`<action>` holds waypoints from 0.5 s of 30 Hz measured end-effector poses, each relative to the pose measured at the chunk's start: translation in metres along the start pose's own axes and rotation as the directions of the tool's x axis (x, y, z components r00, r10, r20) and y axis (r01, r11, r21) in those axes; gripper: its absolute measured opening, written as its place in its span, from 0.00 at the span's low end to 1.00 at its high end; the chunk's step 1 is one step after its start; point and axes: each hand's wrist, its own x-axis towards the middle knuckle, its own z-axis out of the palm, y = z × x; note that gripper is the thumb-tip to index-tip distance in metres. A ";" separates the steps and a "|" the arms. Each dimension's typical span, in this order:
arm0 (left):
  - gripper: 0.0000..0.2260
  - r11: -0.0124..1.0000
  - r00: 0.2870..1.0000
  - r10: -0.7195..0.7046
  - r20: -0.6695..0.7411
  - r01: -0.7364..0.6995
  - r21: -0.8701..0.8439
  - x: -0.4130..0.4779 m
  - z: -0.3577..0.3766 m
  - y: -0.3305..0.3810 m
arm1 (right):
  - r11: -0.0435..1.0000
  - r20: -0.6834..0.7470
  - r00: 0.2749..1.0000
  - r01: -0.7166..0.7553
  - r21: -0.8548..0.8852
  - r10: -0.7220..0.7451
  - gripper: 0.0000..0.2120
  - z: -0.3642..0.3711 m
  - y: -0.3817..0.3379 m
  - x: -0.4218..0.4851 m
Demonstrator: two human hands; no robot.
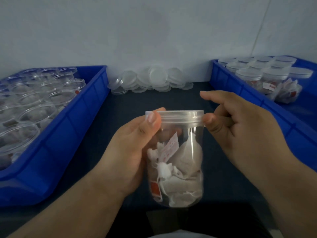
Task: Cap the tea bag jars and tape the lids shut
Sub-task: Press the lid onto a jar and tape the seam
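A clear plastic jar (180, 162) filled with tea bags is held above the dark table in front of me. A clear lid (181, 115) sits on its mouth. My left hand (130, 148) grips the jar's left side, with the thumb up against the lid's rim. My right hand (236, 127) pinches the lid's right edge between thumb and fingers, the index finger stretched out behind the lid. No tape is in view.
A blue bin (72, 127) on the left holds several open jars of tea bags. A blue bin (267, 107) on the right holds several capped jars. A heap of loose clear lids (151, 81) lies by the white wall at the back.
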 end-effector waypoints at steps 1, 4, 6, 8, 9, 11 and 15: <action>0.33 0.999 0.999 0.028 -0.025 -0.027 0.036 0.000 0.001 0.000 | 1.000 -0.001 1.000 -0.004 -0.026 0.004 0.29 -0.001 0.000 0.000; 0.23 0.965 0.993 0.103 0.060 -0.115 0.236 -0.002 0.011 0.004 | 0.990 0.033 0.999 0.011 -0.137 -0.007 0.29 0.002 -0.002 -0.002; 0.16 0.942 0.993 0.107 0.045 -0.116 0.315 0.000 0.014 0.006 | 0.983 0.067 0.998 0.033 -0.182 -0.021 0.28 0.003 -0.003 -0.003; 0.16 0.938 0.996 0.092 -0.008 -0.084 0.336 0.003 0.011 0.006 | 0.994 0.119 0.993 -0.004 -0.110 0.017 0.26 -0.001 -0.001 -0.002; 0.20 0.938 0.997 0.073 -0.017 -0.062 0.342 0.003 0.010 0.006 | 0.998 0.159 0.986 -0.048 -0.032 0.053 0.26 -0.003 0.001 0.000; 0.26 0.948 0.998 0.031 -0.055 -0.012 0.318 0.001 0.007 0.007 | 0.988 0.229 0.970 -0.110 0.104 0.084 0.25 -0.010 0.008 0.005; 0.27 0.978 0.997 -0.017 -0.069 0.031 0.207 0.002 0.001 0.007 | 0.980 0.248 0.968 -0.077 0.183 0.030 0.20 -0.021 0.015 0.010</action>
